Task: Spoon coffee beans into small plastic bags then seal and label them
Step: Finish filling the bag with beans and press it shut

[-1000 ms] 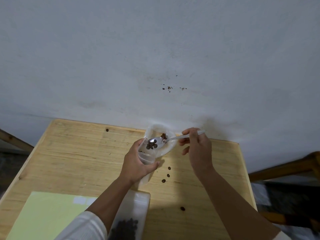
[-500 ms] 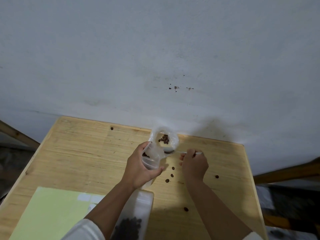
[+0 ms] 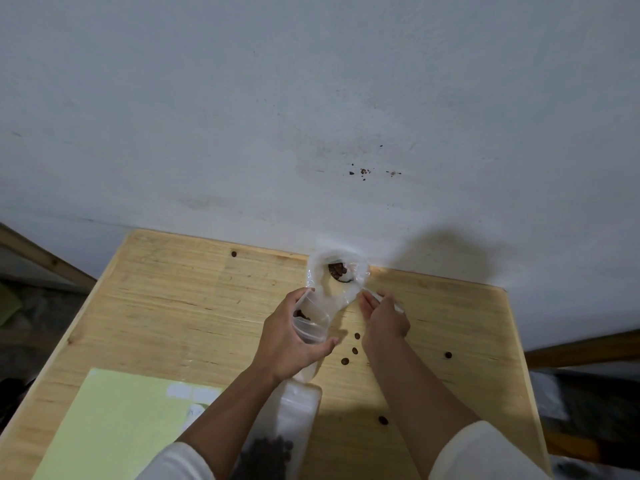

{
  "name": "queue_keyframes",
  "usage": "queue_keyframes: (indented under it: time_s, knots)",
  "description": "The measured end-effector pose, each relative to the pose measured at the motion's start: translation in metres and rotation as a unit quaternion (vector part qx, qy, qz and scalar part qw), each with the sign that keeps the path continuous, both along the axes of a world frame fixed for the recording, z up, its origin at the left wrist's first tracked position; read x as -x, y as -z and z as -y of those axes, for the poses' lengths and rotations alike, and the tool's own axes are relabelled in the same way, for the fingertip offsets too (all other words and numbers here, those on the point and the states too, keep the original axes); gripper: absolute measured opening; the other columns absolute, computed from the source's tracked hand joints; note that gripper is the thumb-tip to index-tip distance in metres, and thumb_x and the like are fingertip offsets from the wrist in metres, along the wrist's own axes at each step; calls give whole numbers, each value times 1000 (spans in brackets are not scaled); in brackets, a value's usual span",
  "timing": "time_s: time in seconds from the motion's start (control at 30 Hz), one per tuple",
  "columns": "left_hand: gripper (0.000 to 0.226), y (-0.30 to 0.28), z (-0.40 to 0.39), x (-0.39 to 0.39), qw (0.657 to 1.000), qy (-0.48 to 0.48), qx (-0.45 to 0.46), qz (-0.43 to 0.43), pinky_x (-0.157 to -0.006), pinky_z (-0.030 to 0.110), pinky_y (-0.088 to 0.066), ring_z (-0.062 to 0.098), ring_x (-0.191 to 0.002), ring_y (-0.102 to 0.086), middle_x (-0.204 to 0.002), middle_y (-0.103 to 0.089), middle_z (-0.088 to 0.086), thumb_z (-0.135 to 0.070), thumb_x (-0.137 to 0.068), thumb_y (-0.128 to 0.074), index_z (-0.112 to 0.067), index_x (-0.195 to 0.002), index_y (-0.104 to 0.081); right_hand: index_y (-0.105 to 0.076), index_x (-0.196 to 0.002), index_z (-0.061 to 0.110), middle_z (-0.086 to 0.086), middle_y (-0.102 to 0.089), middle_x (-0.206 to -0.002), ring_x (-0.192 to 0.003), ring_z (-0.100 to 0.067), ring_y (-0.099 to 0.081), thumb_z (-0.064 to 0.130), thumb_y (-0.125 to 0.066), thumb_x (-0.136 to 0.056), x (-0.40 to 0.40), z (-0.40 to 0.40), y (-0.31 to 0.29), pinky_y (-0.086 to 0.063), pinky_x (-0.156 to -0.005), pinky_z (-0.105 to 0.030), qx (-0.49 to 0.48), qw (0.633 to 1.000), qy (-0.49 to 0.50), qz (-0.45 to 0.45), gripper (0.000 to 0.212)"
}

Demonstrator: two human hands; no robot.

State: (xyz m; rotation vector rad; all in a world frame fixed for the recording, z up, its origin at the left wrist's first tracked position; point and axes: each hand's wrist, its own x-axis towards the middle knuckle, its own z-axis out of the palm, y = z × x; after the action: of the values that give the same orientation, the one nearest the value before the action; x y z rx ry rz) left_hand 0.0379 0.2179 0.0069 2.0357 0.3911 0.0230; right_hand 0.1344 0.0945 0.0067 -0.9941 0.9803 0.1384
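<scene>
My left hand (image 3: 290,341) grips a small clear plastic bag (image 3: 310,322) with a few coffee beans inside, its mouth held open. My right hand (image 3: 382,318) holds a metal spoon (image 3: 372,295) by the handle; the bowl dips into a larger clear bag of coffee beans (image 3: 337,271) at the table's far edge. Another plastic bag with dark beans (image 3: 277,441) lies flat near my left forearm.
A wooden table (image 3: 173,306) stands against a grey wall. A pale green sheet with white labels (image 3: 114,420) lies at the near left. Several loose beans (image 3: 354,350) are scattered beside my right hand. A wooden frame shows at the right edge.
The spoon left the small bag's mouth, where it carried beans, and went down into the larger bag of beans. My right hand dropped lower toward the table.
</scene>
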Motion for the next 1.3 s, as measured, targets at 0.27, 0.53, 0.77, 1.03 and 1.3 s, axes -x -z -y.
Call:
queue_keyframes:
  time_s: [0.27,0.53,0.77,1.03,1.3]
  knots:
    - [92,-6,-2,-6,1000,-20,22,-5,-77,-8,-29,-3,-110,-44,-120,-45,-20,-40,-56,-87,-24,-134,-40,-59,-91,3,-14,-67,-77,-56,-13,-68,17,-44,-99,2,16,1,-56,-51,-19,0,998,-60,24,22]
    - [108,-10,0,-9,999,-25,27,-11,-84,8,-31,0,-112,-42,-122,-44,-19,-65,-44,-72,-24,-137,-39,-62,-86,6,-12,-67,-73,-61,-18,-65,20,-39,-100,10,39,-13,-48,-42,-20,111,983,-132,63,31]
    - [97,-11,1,-10,999,-30,12,-3,-89,19,-35,2,-111,-40,-122,-40,-18,-41,-57,-85,-20,-139,-37,-60,-80,9,-9,-63,-64,-50,-14,-60,22,-36,-101,2,45,-55,-39,-38,-18,158,955,-187,166,34]
    - [109,-13,1,-10,999,-22,24,-14,-87,19,-37,6,-111,-46,-132,-51,-4,-62,-45,-77,-22,-138,-37,-59,-80,16,-7,-63,-63,-54,-11,-60,16,-37,-100,18,31,-75,-45,-41,-23,327,829,-304,336,31]
    - [115,-14,0,-5,1000,-10,21,4,-78,0,-30,0,-110,-43,-122,-44,-19,-74,-39,-75,-25,-136,-39,-61,-84,5,-5,-68,-64,-48,-17,-60,15,-34,-97,9,24,-42,-44,-40,-16,348,897,-260,84,32]
